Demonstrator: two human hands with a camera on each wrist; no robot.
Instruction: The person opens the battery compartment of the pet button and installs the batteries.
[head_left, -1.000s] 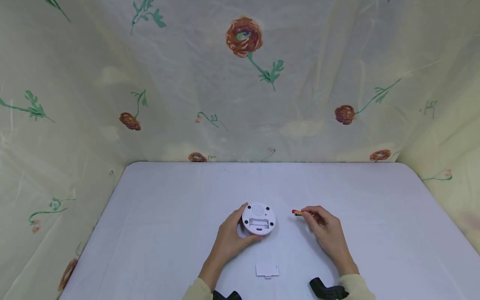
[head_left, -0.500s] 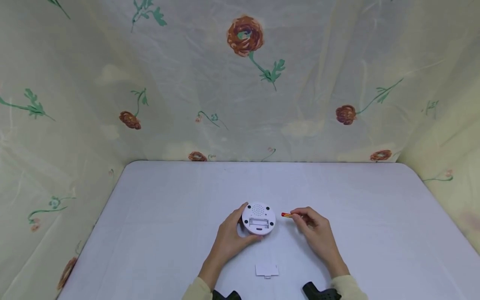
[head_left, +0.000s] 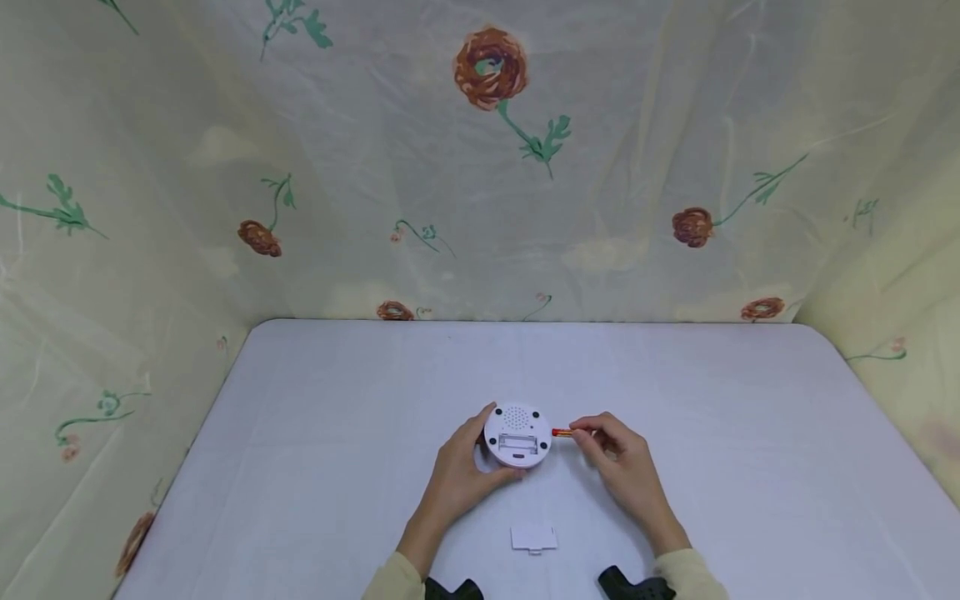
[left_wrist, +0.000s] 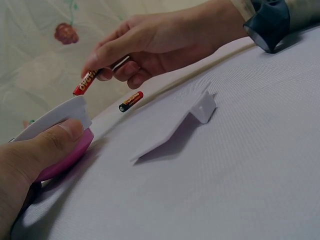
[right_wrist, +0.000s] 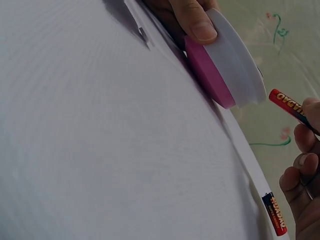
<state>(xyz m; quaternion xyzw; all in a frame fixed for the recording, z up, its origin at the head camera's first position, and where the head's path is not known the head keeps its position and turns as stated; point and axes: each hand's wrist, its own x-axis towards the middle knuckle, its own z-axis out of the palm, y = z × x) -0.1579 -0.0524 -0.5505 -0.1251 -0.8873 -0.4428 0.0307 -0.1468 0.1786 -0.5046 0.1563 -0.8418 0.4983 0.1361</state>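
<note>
A round white device [head_left: 517, 422] lies with its underside up, its battery compartment uncovered and without batteries; a pink part shows beneath its white rim [left_wrist: 52, 119]. Around its left side curls my left hand [head_left: 462, 479], thumb on the near edge [right_wrist: 237, 62]. Just right of the device, my right hand [head_left: 622, 471] pinches a red-tipped battery [head_left: 561, 432] between thumb and fingers, pointing at the rim. Both wrist views show a second battery [left_wrist: 131, 101] [right_wrist: 275, 215], apart from the pinching fingers, seemingly on the table; the head view does not show it.
A small white cover [head_left: 534, 538] with a tab lies on the white table [head_left: 337, 400], nearer than the device. Black wrist straps [head_left: 636, 586] sit by both sleeves. Floral cloth [head_left: 375, 150] hangs behind and at both sides of the table.
My right hand has moved left, bringing the battery from some way off to close beside the device's right rim. My left hand and the device have stayed in place.
</note>
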